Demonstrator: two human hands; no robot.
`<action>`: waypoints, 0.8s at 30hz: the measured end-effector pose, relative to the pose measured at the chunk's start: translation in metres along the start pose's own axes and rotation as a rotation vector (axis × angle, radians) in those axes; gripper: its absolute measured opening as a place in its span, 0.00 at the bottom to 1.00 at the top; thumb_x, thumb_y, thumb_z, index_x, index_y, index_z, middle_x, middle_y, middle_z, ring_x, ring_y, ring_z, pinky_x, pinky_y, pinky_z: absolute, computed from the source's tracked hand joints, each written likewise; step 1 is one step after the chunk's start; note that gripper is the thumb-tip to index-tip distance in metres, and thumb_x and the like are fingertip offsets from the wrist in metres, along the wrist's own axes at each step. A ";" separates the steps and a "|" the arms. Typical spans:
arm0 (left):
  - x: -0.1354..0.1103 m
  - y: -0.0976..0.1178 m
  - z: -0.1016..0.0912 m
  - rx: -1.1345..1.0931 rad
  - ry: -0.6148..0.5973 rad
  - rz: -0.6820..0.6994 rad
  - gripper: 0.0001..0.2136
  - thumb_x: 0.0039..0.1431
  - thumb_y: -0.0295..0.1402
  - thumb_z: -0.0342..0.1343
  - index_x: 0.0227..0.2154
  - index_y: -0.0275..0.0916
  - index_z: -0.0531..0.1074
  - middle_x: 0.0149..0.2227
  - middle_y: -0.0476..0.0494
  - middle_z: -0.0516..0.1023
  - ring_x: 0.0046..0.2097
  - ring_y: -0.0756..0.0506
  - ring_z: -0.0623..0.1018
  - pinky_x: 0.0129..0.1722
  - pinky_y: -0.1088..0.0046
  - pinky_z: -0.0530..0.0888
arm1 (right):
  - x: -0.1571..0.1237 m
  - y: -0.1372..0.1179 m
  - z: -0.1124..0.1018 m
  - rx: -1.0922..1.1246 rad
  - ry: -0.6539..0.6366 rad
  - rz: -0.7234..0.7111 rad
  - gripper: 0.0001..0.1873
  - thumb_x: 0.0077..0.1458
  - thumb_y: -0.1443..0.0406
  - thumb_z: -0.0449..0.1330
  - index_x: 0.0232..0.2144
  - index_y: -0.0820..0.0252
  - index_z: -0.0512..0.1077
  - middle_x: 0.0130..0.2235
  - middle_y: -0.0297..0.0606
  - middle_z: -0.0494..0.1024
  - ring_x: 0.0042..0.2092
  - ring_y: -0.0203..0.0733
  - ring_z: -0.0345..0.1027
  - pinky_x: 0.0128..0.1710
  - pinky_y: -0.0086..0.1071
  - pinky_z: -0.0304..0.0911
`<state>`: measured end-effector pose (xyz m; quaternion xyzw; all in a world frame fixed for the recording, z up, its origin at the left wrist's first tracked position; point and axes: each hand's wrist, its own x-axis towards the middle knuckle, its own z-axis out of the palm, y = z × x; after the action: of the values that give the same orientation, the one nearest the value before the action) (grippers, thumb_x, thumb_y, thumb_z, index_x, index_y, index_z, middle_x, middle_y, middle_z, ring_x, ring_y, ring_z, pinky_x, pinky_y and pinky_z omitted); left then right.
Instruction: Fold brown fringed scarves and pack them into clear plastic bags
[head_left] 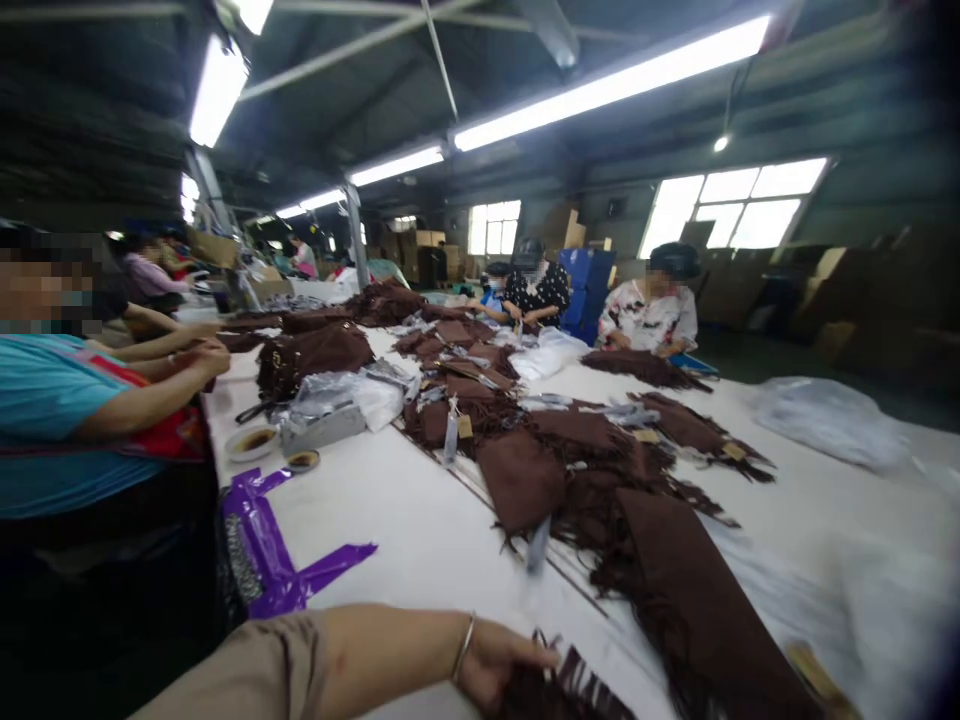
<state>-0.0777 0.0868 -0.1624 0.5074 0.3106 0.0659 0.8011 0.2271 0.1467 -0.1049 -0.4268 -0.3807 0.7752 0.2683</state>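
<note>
**Our left hand (501, 665) on brown suede fringe piece (562, 692), busy table**

We've got our left arm out low across the near edge of the view, tan sleeve (247, 670) pushed up, thin metal bangle (463, 648) on the wrist. Our fingers (525, 650) are right at the fringe strips, touching them, but the bottom of the frame cuts the piece off, so can't tell if they're clamped on it or just lying there. R hand out of frame, grip can't be told.

The fringe piece sits at bottom edge of the long white-covered work table (420, 560), just beside a large fringed panel (697, 600) lying to its right. More brown fringed pieces run up the table w/ tags & clear poly bags (825, 422) nearby. On the left side of table: purple plastic strapping (266, 540), two small dishes (251, 443) w/ brown contents, a gray box (322, 428).

Left of us, co-worker in teal shirt (67, 400) has hands (206, 358) at table edge. Across the table, co-worker in floral blouse (649, 318) works at a brown fringed pile, & co-worker in black dotted top (536, 290) stands further along. Cardboard cartons (427, 255) in bg, fluorescent tubes (611, 85) overhead.
</note>
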 end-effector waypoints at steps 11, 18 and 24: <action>0.069 0.031 -0.001 -0.355 -0.273 -0.251 0.31 0.49 0.61 0.50 0.35 0.34 0.75 0.41 0.39 0.78 0.46 0.40 0.75 0.53 0.58 0.68 | -0.099 0.088 0.013 0.562 -0.132 0.346 0.37 0.59 0.44 0.42 0.54 0.69 0.66 0.51 0.49 0.72 0.58 0.46 0.59 0.62 0.42 0.49; 0.051 0.057 0.022 0.058 -0.412 0.084 0.31 0.57 0.56 0.47 0.54 0.36 0.67 0.54 0.43 0.70 0.58 0.41 0.67 0.61 0.62 0.59 | -0.103 0.070 0.021 -0.014 -0.058 0.115 0.33 0.59 0.46 0.43 0.55 0.60 0.65 0.57 0.44 0.67 0.61 0.47 0.54 0.65 0.44 0.40; -0.018 0.038 0.078 0.825 -0.304 0.534 0.27 0.57 0.44 0.56 0.57 0.39 0.63 0.61 0.43 0.61 0.65 0.40 0.53 0.66 0.62 0.43 | -0.143 0.113 0.074 -0.979 -0.118 -0.333 0.27 0.60 0.57 0.51 0.61 0.49 0.54 0.64 0.36 0.53 0.66 0.45 0.41 0.65 0.50 0.35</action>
<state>-0.0401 0.0366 -0.0992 0.8466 0.0503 0.0654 0.5258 0.2235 -0.0501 -0.1069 -0.3914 -0.7760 0.4759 0.1349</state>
